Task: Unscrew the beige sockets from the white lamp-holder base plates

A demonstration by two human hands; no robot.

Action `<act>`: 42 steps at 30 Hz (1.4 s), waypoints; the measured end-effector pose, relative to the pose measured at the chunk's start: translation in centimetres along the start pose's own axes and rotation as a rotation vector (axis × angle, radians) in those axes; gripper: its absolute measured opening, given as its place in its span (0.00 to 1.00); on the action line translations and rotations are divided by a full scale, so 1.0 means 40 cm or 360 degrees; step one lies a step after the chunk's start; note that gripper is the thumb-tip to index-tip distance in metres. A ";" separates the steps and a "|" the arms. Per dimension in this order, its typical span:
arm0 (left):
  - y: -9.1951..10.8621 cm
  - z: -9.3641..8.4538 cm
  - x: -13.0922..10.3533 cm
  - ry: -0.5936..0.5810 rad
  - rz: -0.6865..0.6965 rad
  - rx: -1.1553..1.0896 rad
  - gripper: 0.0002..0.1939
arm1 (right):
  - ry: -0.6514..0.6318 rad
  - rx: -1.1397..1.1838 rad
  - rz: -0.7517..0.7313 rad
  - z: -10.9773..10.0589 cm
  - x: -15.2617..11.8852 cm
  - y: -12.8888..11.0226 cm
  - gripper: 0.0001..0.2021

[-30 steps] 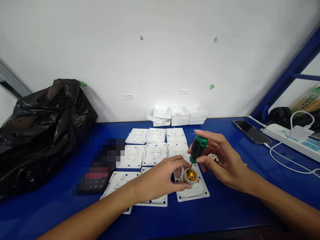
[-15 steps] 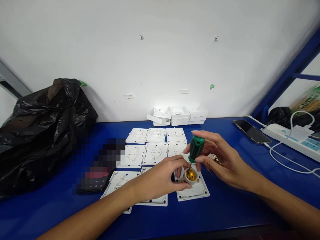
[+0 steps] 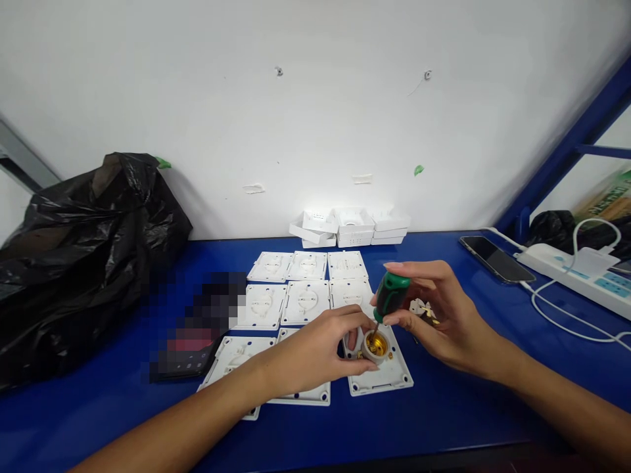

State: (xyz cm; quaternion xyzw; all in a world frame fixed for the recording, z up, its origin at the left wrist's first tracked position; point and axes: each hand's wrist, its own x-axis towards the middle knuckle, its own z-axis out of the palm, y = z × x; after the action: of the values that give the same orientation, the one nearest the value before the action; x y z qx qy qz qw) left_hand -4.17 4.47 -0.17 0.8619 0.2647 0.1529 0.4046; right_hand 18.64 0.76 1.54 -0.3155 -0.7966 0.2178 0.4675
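Right hand (image 3: 446,315): screwdriver (image 3: 392,290), held tilted, tip in socket (image 3: 380,345). Left hand (image 3: 332,345): thumb and fingers about socket's nine-o'clock side. Socket: on plate (image 3: 392,380). From socket: other plates (image 3: 296,303), nine to twelve o'clock; boxes (image 3: 355,236), twelve; cabled phone (image 3: 495,258), two.

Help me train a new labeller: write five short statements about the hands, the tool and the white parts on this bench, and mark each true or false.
1. The right hand holds a green-and-black screwdriver. True.
2. The thumb and fingers of the left hand are around a round gold-lined fitting. True.
3. The screwdriver points up, away from the fitting. False: it points down into the fitting's opening.
4. The fitting is on the power strip. False: it is on a white plate.
5. White trays are stacked at the back of the blue table, by the wall. True.
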 end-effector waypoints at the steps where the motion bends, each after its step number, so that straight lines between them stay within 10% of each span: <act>1: 0.000 0.000 0.000 0.0001 -0.0007 0.0003 0.14 | -0.0020 0.0016 0.0039 0.000 0.000 -0.001 0.29; 29: -0.004 0.001 -0.004 -0.0020 -0.0029 -0.0059 0.15 | -0.0151 0.0190 0.0288 -0.002 0.007 -0.010 0.29; 42: 0.012 0.000 -0.011 -0.0020 -0.0010 0.0139 0.17 | 0.0094 -0.0137 -0.0069 0.018 -0.025 0.030 0.35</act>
State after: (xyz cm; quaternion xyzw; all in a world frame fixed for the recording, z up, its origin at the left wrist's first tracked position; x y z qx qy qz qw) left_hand -4.36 3.96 0.21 0.8788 0.2713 0.1344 0.3689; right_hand 18.73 0.86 -0.19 -0.3243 -0.7977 0.1637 0.4814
